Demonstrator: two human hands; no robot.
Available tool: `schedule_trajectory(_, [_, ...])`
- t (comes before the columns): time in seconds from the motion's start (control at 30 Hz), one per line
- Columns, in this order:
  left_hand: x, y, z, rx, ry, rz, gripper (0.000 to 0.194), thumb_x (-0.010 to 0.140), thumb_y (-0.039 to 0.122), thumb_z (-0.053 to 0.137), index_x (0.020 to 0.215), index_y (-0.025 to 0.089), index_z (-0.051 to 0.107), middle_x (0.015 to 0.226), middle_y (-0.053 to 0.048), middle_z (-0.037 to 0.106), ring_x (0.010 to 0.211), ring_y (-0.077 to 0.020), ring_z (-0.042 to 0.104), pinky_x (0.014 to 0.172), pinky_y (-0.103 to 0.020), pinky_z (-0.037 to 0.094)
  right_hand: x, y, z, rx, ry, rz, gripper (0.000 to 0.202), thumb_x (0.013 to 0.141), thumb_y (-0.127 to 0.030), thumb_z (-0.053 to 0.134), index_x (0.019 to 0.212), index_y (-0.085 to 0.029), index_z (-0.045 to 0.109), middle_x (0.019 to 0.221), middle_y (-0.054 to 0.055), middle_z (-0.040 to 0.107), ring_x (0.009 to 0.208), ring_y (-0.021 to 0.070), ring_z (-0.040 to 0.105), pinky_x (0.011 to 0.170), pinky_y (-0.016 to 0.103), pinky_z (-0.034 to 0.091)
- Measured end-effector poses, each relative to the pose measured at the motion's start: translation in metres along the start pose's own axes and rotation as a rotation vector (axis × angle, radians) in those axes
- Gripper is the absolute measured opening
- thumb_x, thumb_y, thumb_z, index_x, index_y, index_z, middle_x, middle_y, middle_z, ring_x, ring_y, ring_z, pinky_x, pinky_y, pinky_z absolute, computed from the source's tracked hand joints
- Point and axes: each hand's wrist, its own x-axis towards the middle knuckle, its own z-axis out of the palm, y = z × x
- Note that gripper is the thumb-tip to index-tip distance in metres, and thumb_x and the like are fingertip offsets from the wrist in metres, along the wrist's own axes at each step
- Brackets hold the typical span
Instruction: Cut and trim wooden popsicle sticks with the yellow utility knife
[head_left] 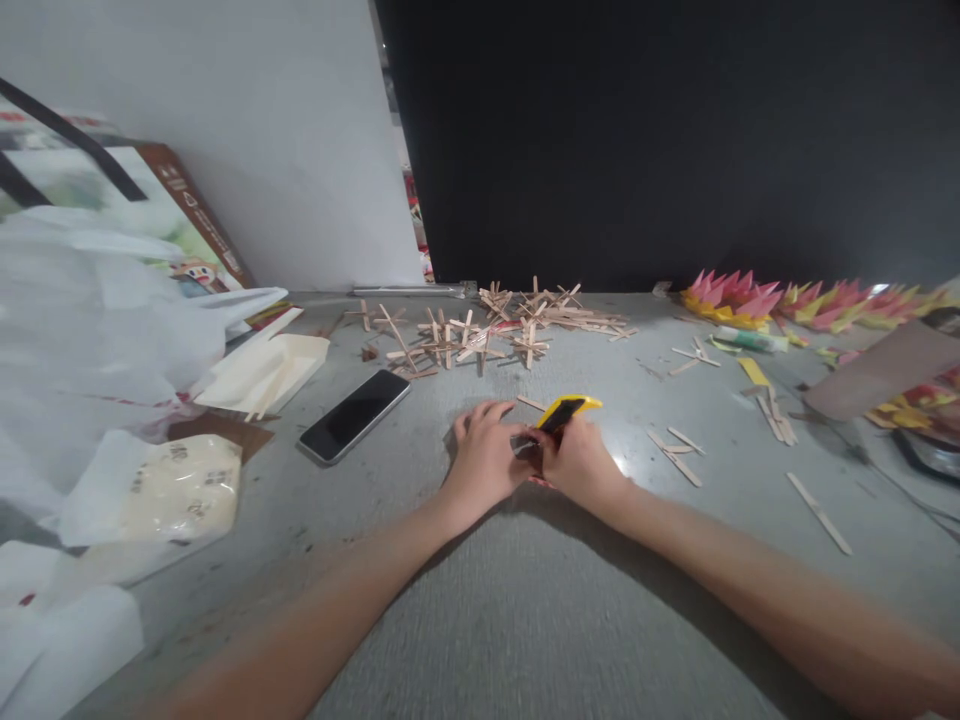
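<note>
Near the middle of the grey table, my right hand [583, 460] is closed around a yellow and black cutter [566, 410], which slants up to the right above the fist. My left hand [487, 455] lies just left of it, its thumb and index finger curved toward something small and reddish between the hands that I cannot make out. Its other fingers reach forward, bent. A thin wooden stick [531, 403] lies just beyond the hands, left of the cutter.
Crossed wooden sticks [480, 335] are piled at the back. A phone [354, 415] and a paper tray [281, 370] lie left, beside plastic bags [97, 310]. Loose sticks [819, 513], a glue stick [750, 340] and pink-yellow paper flowers [731, 298] are right.
</note>
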Motion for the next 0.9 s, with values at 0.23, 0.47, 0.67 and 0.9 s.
schedule_trajectory(0.23, [-0.001, -0.004, -0.004, 0.026, -0.047, 0.05, 0.036, 0.079, 0.044, 0.084, 0.111, 0.028, 0.079, 0.151, -0.01, 0.058, 0.143, -0.0369, 0.045, 0.112, -0.056, 0.032, -0.003, 0.002, -0.012, 0.066, -0.105, -0.148, 0.021, 0.097, -0.043, 0.056, 0.093, -0.023, 0.056, 0.079, 0.008, 0.072, 0.071, 0.0247, 0.071, 0.06, 0.031, 0.047])
schedule_trajectory(0.47, [-0.001, -0.005, -0.002, 0.027, -0.025, 0.119, 0.037, 0.082, 0.054, 0.08, 0.112, 0.032, 0.078, 0.15, -0.007, 0.061, 0.145, -0.035, 0.043, 0.116, -0.059, 0.027, 0.017, 0.005, -0.04, 0.281, -0.215, -0.406, 0.024, 0.1, -0.041, 0.058, 0.084, -0.022, 0.058, 0.076, 0.002, 0.067, 0.066, 0.0147, 0.06, 0.064, 0.026, 0.047])
schedule_trajectory(0.67, [-0.001, -0.006, -0.004, -0.02, -0.072, 0.161, 0.045, 0.079, 0.053, 0.083, 0.118, 0.032, 0.076, 0.153, -0.006, 0.058, 0.146, -0.0347, 0.044, 0.117, -0.058, 0.028, 0.018, 0.008, -0.041, 0.317, -0.339, -0.407, 0.02, 0.1, -0.036, 0.057, 0.09, -0.02, 0.062, 0.075, 0.001, 0.068, 0.063, 0.0123, 0.059, 0.061, 0.023, 0.047])
schedule_trajectory(0.9, [0.002, -0.007, -0.001, -0.079, -0.097, 0.193, 0.047, 0.082, 0.047, 0.082, 0.125, 0.028, 0.074, 0.146, -0.007, 0.065, 0.148, -0.0356, 0.043, 0.12, -0.06, 0.026, 0.002, 0.016, -0.04, 0.313, -0.301, -0.25, 0.014, 0.099, -0.034, 0.058, 0.092, -0.021, 0.057, 0.072, -0.002, 0.067, 0.057, 0.01, 0.056, 0.058, 0.021, 0.045])
